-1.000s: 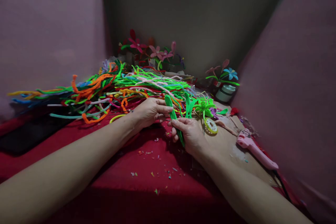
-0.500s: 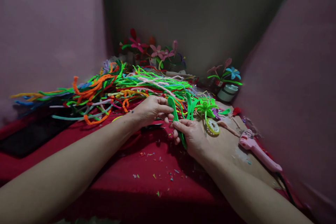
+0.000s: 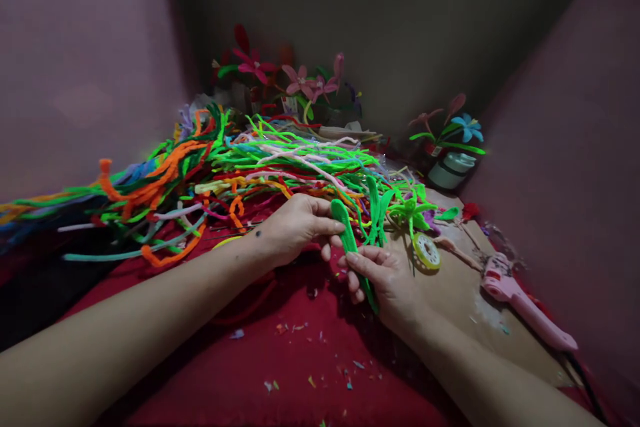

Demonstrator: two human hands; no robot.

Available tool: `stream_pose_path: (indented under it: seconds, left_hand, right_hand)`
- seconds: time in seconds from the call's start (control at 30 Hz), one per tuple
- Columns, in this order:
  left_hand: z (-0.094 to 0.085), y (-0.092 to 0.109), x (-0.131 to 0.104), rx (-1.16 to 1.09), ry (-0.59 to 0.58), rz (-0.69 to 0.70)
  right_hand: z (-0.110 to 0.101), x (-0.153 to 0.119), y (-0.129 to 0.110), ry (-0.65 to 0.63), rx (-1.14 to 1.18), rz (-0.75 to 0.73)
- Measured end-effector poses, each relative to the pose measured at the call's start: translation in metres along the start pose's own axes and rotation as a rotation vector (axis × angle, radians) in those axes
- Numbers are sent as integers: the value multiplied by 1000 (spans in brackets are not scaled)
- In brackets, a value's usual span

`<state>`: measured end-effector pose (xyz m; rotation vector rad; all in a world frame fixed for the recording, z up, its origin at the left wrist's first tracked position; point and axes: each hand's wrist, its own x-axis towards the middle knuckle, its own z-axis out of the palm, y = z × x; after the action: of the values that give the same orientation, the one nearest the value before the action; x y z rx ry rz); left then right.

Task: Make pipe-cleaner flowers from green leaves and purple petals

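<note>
A long green leaf shape made of pipe cleaner [image 3: 345, 221] slants between my two hands. My left hand [image 3: 303, 227] pinches its upper part between thumb and fingers. Lower down, the fingers of my right hand [image 3: 387, 273] close around the same piece, and its lower end sticks out below them. Just beyond my right hand stand more green pipe-cleaner leaves [image 3: 379, 210], with a green pipe-cleaner flower [image 3: 413, 208] beside them. A yellow-rimmed spool [image 3: 427, 252] lies to the right of these.
A big heap of coloured pipe cleaners [image 3: 300, 153] spreads behind my hands. A pink glue gun [image 3: 525, 303] rests on cardboard [image 3: 450, 293] at right. Finished flowers [image 3: 300, 80] stand at the back, and a pale jar [image 3: 451, 170] is nearby. Scraps dot the red cloth [image 3: 290, 360].
The camera view has shifted, so the table looks nearer and lower. Both hands keep their grip on the green leaf shape, with little other visible change.
</note>
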<state>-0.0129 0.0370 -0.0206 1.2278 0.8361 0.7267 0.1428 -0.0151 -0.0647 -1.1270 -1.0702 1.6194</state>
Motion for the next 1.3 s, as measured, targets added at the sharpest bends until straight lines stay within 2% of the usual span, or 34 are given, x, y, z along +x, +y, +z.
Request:
stream_pose_path:
  seconds: [0.17,0.4,0.57,0.7,0.83,1.0,1.07,1.3]
  left_hand:
    - [-2,4,-9,46,-40,5]
    - [7,-1,-15,112,87,71]
    - [20,-11,-12,120,255,126]
    - [27,-16,-9,86,289,123]
    - [22,-16,-11,18,229,126]
    - [7,-11,-10,-81,40,79]
    - [4,-9,-10,-80,-1,76]
    - [4,-3,-12,-10,8,86]
  right_hand:
    - [2,-3,-1,-51,19,56]
    - [3,-6,2,-46,-82,2]
    - [4,-5,5,-18,-182,-73]
    - [4,-4,6,-9,-242,-107]
    - [3,-3,6,-12,-215,-73]
    - [3,-5,1,0,-183,-23]
    - [3,-5,0,-10,-180,-26]
    - [2,-5,-1,-11,-163,-18]
